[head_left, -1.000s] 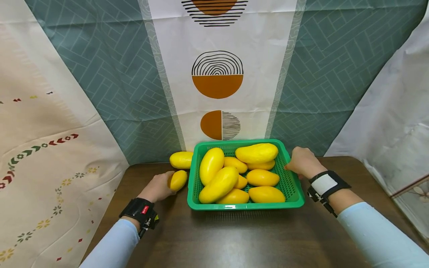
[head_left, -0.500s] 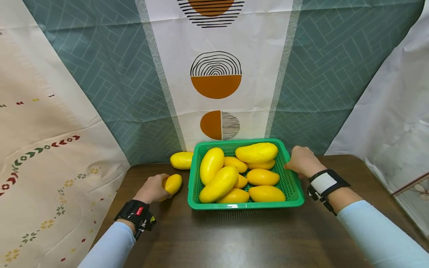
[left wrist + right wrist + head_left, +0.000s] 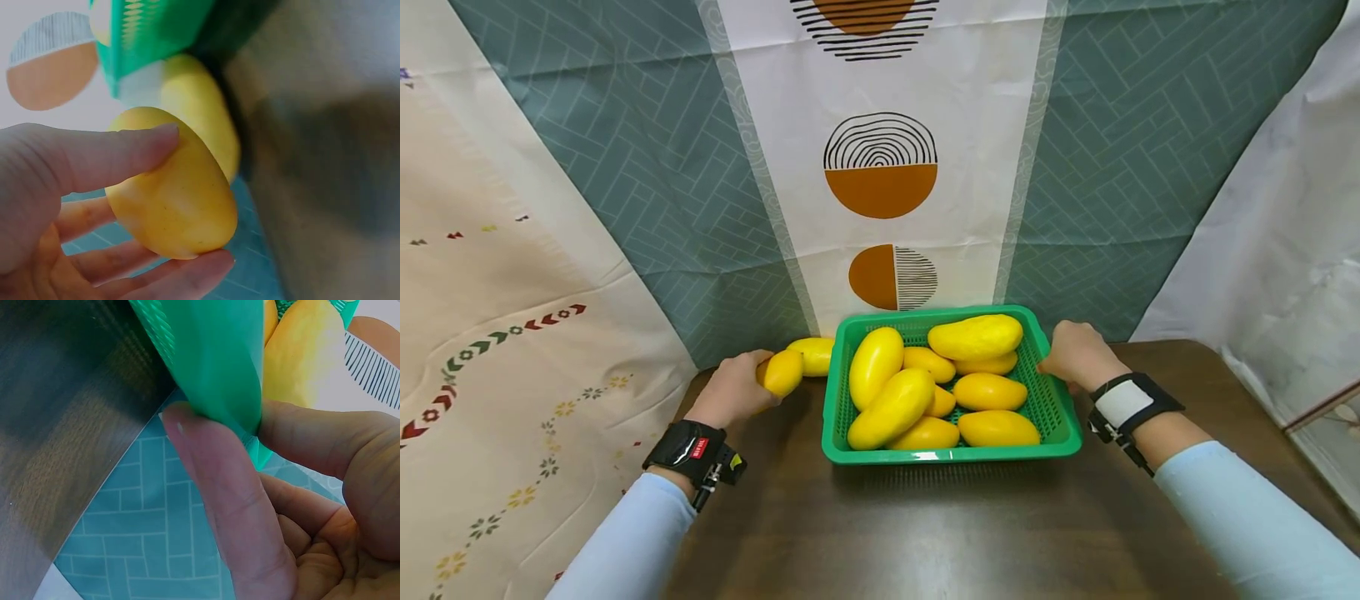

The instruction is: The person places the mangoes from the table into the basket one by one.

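Observation:
A small orange-yellow mango (image 3: 782, 373) is held in my left hand (image 3: 730, 390), left of the green basket (image 3: 955, 455). In the left wrist view the thumb lies across one side of that mango (image 3: 181, 200), with fingers curled under the other. Behind it, a larger pale yellow fruit (image 3: 815, 357) lies against the basket's left side. My right hand (image 3: 1081, 357) grips the basket's right rim; the right wrist view shows thumb and index finger pinching the green wall (image 3: 219, 369). Several mangoes (image 3: 998, 428) and larger, brighter yellow fruits (image 3: 891, 408) fill the basket.
The brown wooden table (image 3: 925, 533) ends at the back against a teal and white patterned cloth (image 3: 880, 275). A cream cloth (image 3: 535, 400) hangs along the left edge and a pale cloth (image 3: 1277, 292) on the right.
My left hand has carried the mango leftward from beside the basket, then back toward the rear cloth, so it now overlaps the larger fruit. The right hand has stayed on the rim.

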{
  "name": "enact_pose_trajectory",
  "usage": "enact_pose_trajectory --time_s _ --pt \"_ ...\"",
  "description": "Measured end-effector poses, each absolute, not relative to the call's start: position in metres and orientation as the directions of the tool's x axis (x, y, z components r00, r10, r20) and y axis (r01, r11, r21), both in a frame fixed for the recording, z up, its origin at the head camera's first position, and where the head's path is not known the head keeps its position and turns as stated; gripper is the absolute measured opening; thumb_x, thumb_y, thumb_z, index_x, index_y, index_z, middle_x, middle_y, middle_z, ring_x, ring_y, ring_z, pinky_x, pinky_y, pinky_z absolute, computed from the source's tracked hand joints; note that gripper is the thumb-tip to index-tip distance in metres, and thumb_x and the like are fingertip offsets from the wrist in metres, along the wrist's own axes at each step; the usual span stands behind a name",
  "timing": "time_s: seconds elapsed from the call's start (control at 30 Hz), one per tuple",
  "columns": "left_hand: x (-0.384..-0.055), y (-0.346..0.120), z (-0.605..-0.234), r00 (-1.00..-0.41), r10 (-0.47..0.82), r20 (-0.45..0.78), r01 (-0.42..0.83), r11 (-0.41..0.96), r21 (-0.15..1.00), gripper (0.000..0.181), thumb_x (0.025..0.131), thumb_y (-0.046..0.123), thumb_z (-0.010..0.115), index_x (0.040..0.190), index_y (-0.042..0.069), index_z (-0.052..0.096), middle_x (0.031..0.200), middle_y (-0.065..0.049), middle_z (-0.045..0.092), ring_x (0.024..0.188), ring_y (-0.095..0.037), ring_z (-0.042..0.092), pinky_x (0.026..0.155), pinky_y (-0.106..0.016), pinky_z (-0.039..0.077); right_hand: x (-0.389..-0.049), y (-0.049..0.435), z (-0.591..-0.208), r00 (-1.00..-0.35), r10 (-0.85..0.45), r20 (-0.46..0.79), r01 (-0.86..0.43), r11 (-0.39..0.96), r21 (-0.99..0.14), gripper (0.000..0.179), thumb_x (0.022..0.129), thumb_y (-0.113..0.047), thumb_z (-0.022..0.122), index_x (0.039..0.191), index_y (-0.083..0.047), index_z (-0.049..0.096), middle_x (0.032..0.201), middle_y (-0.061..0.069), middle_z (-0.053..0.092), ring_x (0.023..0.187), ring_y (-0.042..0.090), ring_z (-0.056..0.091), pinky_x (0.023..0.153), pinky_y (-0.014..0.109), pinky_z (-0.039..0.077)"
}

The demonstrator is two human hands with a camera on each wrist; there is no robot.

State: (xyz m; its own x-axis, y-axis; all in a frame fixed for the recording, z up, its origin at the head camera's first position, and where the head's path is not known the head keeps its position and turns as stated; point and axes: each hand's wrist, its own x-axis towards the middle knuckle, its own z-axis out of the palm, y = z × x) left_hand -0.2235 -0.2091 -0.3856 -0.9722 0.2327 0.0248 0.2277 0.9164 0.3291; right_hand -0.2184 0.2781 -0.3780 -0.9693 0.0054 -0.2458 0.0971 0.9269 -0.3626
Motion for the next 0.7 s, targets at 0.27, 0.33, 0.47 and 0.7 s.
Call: enact_pose_trajectory --time_s 0.27,0.33,0.47,0.7 --pt "-0.230 -0.152 -0.350 -0.952 0.288 0.101 0.305 0.881 0.362 0.066 0.071 0.021 0.076 0.130 0.009 0.049 0.106 -0.004 0.057 0.083 -0.022 0.051 0.073 -0.037 0.043 -0.219 0.280 -0.377 -0.969 0.000 -0.245 0.092 0.928 -0.361 0.027 0.083 -0.021 0.067 0.079 0.003 0.054 0.065 0.012 0.055 0.045 0.018 0.057 0.045 0.027 0.048" --pt "-0.231 -0.135 -0.346 -0.948 0.299 0.104 0.316 0.873 0.372 0.068 0.072 0.021 0.077 0.132 0.011 0.048 0.109 -0.003 0.057 0.085 -0.021 0.051 0.074 -0.036 0.044 -0.219 0.280 -0.377 -0.970 0.003 -0.243 0.093 0.928 -0.360 0.027 0.083 -0.021 0.067 0.079 0.003 0.054 0.065 0.012 0.055 0.045 0.018 0.057 0.045 0.027 0.048" --pt "-0.228 -0.097 -0.339 -0.938 0.330 0.106 0.345 0.861 0.375 0.068 0.073 0.021 0.076 0.133 0.012 0.047 0.114 -0.002 0.056 0.088 -0.019 0.052 0.075 -0.034 0.045 -0.219 0.280 -0.379 -0.972 0.005 -0.235 0.092 0.927 -0.364 0.026 0.083 -0.020 0.066 0.078 0.002 0.054 0.064 0.012 0.055 0.045 0.019 0.057 0.044 0.027 0.047" --pt "-0.218 -0.036 -0.336 -0.898 0.428 0.104 0.436 0.831 0.346 0.068 0.075 0.022 0.076 0.136 0.017 0.046 0.122 0.001 0.054 0.098 -0.013 0.050 0.083 -0.030 0.042 -0.219 0.279 -0.379 -0.973 0.007 -0.229 0.093 0.925 -0.367 0.025 0.082 -0.018 0.067 0.077 0.002 0.054 0.063 0.012 0.054 0.044 0.018 0.056 0.044 0.027 0.047"
